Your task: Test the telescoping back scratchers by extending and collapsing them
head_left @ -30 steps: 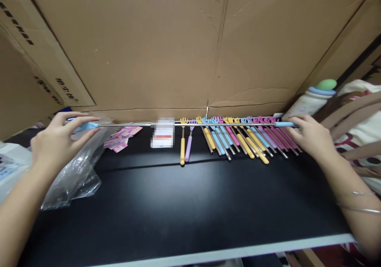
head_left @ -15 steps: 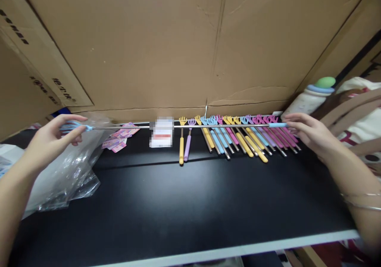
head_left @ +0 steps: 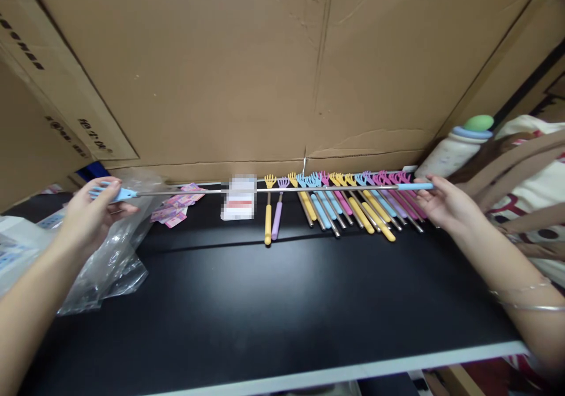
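Note:
A blue telescopic back scratcher point(head_left: 282, 190) is stretched out level above the black table, its thin metal rod fully drawn across the view. My left hand point(head_left: 99, 205) pinches the blue claw head at one end. At the other end my right hand point(head_left: 445, 202) grips the tip of the blue handle between thumb and fingers. Behind and below the rod lie a yellow back scratcher point(head_left: 268, 222) and a purple back scratcher point(head_left: 277, 219), side by side. Farther right is a row of several collapsed back scratchers point(head_left: 335, 202) in yellow, blue, pink and purple, claws toward the cardboard.
Clear plastic bags point(head_left: 119, 266) lie at the left of the black table point(head_left: 282, 313). Pink cards point(head_left: 179, 203) and a white label, partly blurred point(head_left: 239, 205), lie near the cardboard wall point(head_left: 220, 72). A bottle with a green top point(head_left: 452, 155) and a bag stand at the right.
My left hand has turned and shifted slightly right, showing more of the blue claw head. My right hand has rotated a little on the handle's end. The scratcher stays stretched out.

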Available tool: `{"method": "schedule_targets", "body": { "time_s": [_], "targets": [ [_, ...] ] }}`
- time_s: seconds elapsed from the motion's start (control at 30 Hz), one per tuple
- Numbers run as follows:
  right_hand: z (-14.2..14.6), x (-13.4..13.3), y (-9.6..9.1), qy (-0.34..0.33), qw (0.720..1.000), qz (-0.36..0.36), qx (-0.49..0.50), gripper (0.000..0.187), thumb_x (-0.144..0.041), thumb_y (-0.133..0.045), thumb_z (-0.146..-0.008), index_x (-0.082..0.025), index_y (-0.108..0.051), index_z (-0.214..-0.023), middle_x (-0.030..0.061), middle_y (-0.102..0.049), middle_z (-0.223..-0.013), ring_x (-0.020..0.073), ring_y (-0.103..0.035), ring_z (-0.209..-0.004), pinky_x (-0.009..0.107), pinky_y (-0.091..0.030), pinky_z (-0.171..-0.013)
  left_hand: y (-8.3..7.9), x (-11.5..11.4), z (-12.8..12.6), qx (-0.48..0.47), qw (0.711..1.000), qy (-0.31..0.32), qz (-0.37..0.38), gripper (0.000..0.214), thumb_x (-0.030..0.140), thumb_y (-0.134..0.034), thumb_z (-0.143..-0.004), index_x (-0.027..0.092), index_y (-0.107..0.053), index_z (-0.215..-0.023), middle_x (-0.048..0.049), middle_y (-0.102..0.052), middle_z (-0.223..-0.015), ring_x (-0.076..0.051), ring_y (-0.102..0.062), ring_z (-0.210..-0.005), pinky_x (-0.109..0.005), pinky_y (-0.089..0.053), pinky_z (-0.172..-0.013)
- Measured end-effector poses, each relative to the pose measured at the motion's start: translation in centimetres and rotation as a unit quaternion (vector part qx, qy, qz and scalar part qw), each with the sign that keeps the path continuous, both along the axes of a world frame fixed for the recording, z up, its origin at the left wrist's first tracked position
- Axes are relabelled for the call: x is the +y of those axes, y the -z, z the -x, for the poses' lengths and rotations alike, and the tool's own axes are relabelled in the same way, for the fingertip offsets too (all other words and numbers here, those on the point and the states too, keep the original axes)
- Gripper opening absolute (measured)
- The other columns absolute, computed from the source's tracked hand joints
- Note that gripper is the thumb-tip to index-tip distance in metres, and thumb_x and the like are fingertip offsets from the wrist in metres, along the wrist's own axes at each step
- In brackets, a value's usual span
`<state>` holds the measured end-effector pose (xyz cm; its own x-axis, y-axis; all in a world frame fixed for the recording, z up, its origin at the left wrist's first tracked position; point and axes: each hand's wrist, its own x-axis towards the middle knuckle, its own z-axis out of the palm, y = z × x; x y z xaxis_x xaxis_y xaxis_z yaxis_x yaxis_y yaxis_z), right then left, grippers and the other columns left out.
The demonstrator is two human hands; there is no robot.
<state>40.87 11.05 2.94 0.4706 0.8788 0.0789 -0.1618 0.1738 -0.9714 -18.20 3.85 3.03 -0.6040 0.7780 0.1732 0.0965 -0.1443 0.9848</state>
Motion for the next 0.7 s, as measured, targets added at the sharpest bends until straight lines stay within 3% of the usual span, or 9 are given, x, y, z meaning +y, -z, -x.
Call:
{"method": "schedule_targets", "body": {
  "time_s": [0.13, 0.43, 0.7],
  "targets": [
    [0.7, -0.2, 0.0, 0.042, 0.997, 0.022, 0.058, 0.016, -0.014, -0.036, -0.085, -0.018, -0.046, -0.074, 0.0018, -0.057, -0.067, 0.0069, -0.048, -0.048, 0.017, -0.041, -0.046, 0.7, 0.2, -1.1, -0.020, 1.000, -0.013, 0.002, 0.019, 0.018, -0.061, -0.068, 0.015, -0.048, -0.082, 0.0058, -0.054, -0.060, -0.009, -0.056, -0.041, -0.022, -0.051, -0.046],
    [2.3, -1.5, -0.1, 0.078, 0.992, -0.023, 0.095, 0.016, -0.010, -0.029, -0.084, -0.021, -0.039, -0.079, -0.0035, -0.052, -0.058, 0.0046, -0.032, -0.036, 0.016, -0.030, -0.038, 1.3, -0.4, -3.2, -0.037, 0.995, -0.068, -0.067, 0.023, 0.020, -0.060, -0.071, 0.018, -0.045, -0.088, 0.0087, -0.051, -0.055, -0.008, -0.052, -0.040, -0.024, -0.053, -0.048],
    [6.5, -2.9, 0.9, 0.025, 0.996, -0.037, 0.075, 0.008, -0.013, -0.039, -0.080, -0.021, -0.038, -0.079, -0.0012, -0.057, -0.063, 0.0105, -0.053, -0.050, 0.019, -0.041, -0.042, 2.7, -1.3, -7.5, 0.000, 0.995, 0.004, -0.104, 0.033, 0.030, -0.066, -0.067, 0.017, -0.048, -0.091, 0.0057, -0.054, -0.056, -0.009, -0.052, -0.041, -0.022, -0.048, -0.044]
  ]
}}
